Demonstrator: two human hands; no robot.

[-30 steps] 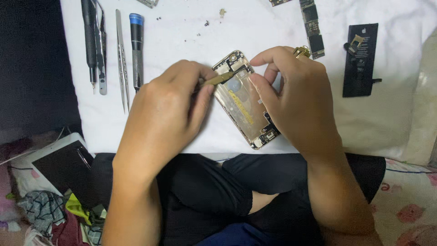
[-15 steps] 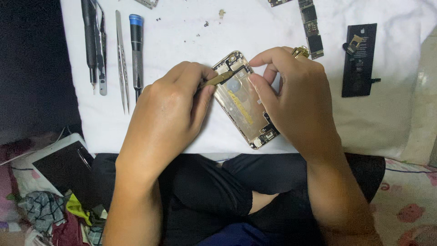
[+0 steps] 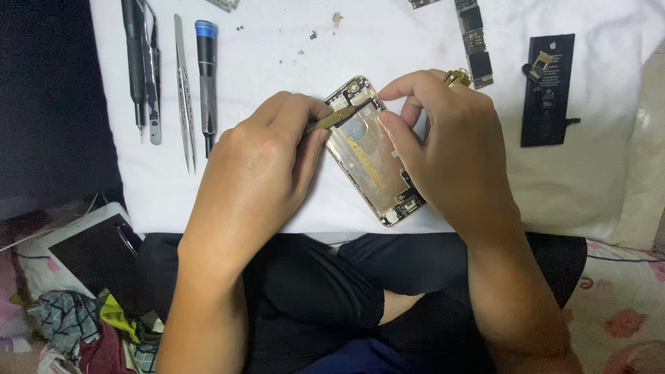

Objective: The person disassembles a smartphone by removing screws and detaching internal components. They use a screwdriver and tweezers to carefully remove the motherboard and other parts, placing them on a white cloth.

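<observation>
An opened gold phone housing (image 3: pixel 370 156) lies tilted on a white cloth (image 3: pixel 291 62), its inner side facing up. My left hand (image 3: pixel 260 166) grips a thin gold-coloured tool (image 3: pixel 332 119), whose tip rests at the housing's upper end. My right hand (image 3: pixel 450 149) curls over the housing's right edge. Its thumb and forefinger pinch at the top of the housing, close to the tool's tip. A ring sits on one right finger. The middle part of the housing's right side is hidden under that hand.
At the upper left lie a black tool (image 3: pixel 135 62), tweezers (image 3: pixel 183 90) and a blue-capped screwdriver (image 3: pixel 206 76). A black phone battery (image 3: pixel 547 90) and a narrow circuit board (image 3: pixel 474 41) lie at the upper right. Small screws dot the cloth. A dark tablet (image 3: pixel 97 253) lies lower left.
Both hands stay on the phone housing with only very slight shifts. The tool tip remains at the housing's upper end.
</observation>
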